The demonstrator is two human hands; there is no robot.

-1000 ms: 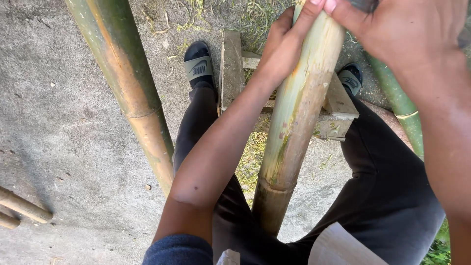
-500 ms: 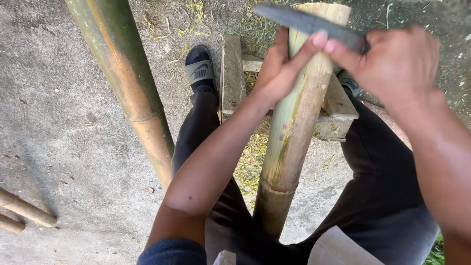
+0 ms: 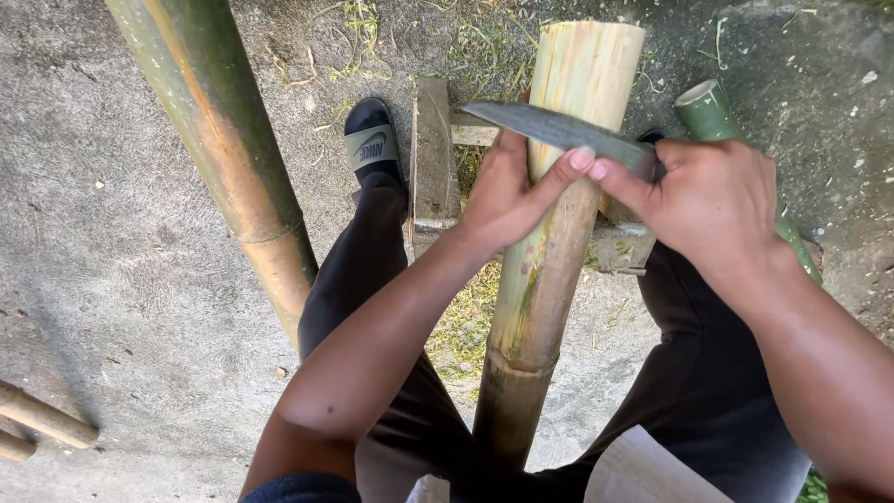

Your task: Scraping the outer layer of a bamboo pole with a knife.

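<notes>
A thick bamboo pole (image 3: 549,251) runs from between my knees up to a pale shaved end at the top of the view. My left hand (image 3: 512,191) wraps around it near the middle, fingers reaching to the right side. My right hand (image 3: 712,205) grips the handle of a grey knife (image 3: 549,129) whose blade lies flat across the pole, pointing left. The fingertips of both hands almost touch under the blade.
A second, greener bamboo pole (image 3: 219,149) leans at the left. A thin green bamboo piece (image 3: 717,116) lies behind my right hand. A wooden frame (image 3: 433,158) sits under the pole, my sandalled foot (image 3: 372,144) beside it. Two bamboo ends (image 3: 37,424) lie at the lower left on concrete.
The view has shifted so the pole's shaved end shows. My right hand with the knife has come down along the pole, and the blade now lies lower across it.
</notes>
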